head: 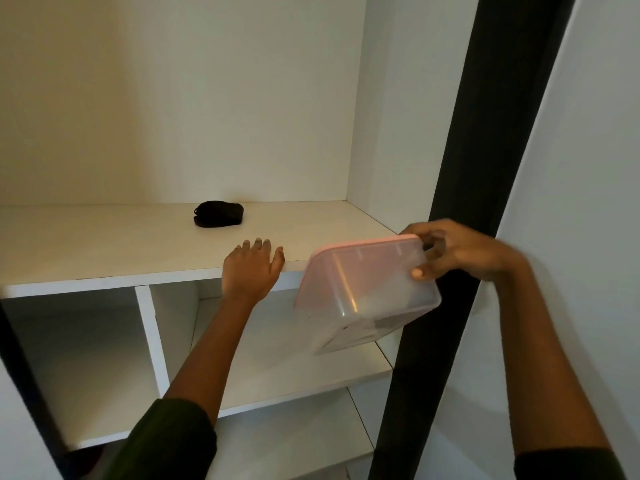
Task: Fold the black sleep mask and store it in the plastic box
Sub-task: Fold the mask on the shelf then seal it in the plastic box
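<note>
Black sleep mask [219, 214] lies on the white shelf [104, 244] inside a wardrobe.

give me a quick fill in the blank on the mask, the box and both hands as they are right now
1. The black sleep mask lies on the white shelf, touched by ____ hand.
2. The right hand grips the plastic box, which is ____ rather than level.
3. The left hand rests flat on the shelf's front ____.
4. The box's lid is coloured ____.

Missing words: neither; tilted; edge; pink
</note>
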Available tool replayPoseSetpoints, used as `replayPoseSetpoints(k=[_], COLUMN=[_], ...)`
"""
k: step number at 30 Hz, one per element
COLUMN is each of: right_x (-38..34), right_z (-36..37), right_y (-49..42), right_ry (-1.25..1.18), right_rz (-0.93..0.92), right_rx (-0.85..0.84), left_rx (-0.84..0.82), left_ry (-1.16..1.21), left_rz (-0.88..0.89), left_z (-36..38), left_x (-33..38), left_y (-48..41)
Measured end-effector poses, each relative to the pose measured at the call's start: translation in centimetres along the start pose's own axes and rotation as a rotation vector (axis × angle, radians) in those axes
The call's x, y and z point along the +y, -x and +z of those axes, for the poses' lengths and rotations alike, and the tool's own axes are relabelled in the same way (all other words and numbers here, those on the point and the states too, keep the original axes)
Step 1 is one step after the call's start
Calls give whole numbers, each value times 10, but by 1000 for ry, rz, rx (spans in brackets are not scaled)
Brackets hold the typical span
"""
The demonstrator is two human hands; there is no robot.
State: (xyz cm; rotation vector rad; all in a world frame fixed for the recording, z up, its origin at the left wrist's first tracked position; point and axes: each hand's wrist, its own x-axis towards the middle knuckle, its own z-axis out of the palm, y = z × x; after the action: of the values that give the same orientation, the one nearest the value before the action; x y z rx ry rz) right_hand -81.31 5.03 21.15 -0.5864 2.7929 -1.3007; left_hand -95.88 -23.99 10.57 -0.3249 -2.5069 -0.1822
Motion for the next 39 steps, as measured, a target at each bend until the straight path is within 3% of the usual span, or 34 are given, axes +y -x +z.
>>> replayPoseSetpoints(k=[4,8,12,15,18,22,29,33,39], right_x=[-41,-72,-93,-98,-91,-64,-33,-34,-22], right_z=[-30,-48,-45,-19,24,75,129,134,106], right_y=[18,24,-1,-60,-132,-195,-232,-235,-241], right_ry=[-46,-109,-61,-11,227,593,1236,1254,981], right_rz=[-72,-198,-268,-173,-40,120,118,36,-214], right_rx=[-32,74,340,645,860,806,607,517,539], left_rx=[-2,-60,-74,-64,-60,-83,-35,-25,-49], left_ry=[31,52,27,-10,-19,4,65,117,427], left_rz=[4,-3,-20,-47,-48,-40,-29,-38,-254], left_z=[-3,-7,-4,0,0,2,3,3,-14], left_x=[1,2,2,1,1,1,-2,-1,0], left_y=[2,3,3,1,0,0,0,1,-16])
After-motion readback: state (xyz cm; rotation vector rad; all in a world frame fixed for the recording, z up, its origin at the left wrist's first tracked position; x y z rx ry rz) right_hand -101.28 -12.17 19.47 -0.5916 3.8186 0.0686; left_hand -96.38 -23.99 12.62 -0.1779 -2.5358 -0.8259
